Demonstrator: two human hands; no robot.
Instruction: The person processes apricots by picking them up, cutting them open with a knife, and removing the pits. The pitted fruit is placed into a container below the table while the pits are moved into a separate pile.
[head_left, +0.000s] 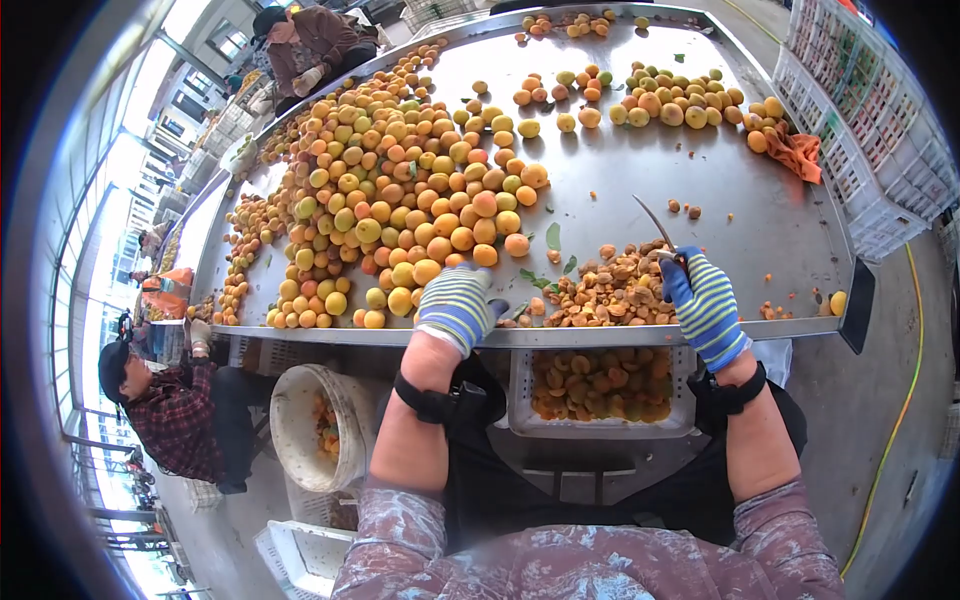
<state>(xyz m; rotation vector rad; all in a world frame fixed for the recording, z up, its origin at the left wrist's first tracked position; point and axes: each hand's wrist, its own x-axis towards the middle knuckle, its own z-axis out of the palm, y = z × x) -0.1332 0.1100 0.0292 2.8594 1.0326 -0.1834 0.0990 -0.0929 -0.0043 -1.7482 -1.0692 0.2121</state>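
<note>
My left hand (456, 306), in a striped knit glove, reaches to the near edge of a big heap of whole apricots (409, 202). Its fingertips are at the fruit, but the back of the hand hides whether they grip one. My right hand (701, 300), gloved alike, is closed around the handle of a knife with a curved blade (654, 217) that points up and away from me. Beside that hand lies a pile of apricot stones (611, 289) on the metal table (600, 180). Below the table edge, a white crate (600, 429) holds halved apricots (600, 382).
More apricots (675, 97) line the far side, near an orange cloth (796, 154). Stacked white crates (855, 135) stand right. A bucket (319, 427) with fruit scraps and a white container (307, 555) are at left. One person (187, 405) sits left; another (315, 49) works far left.
</note>
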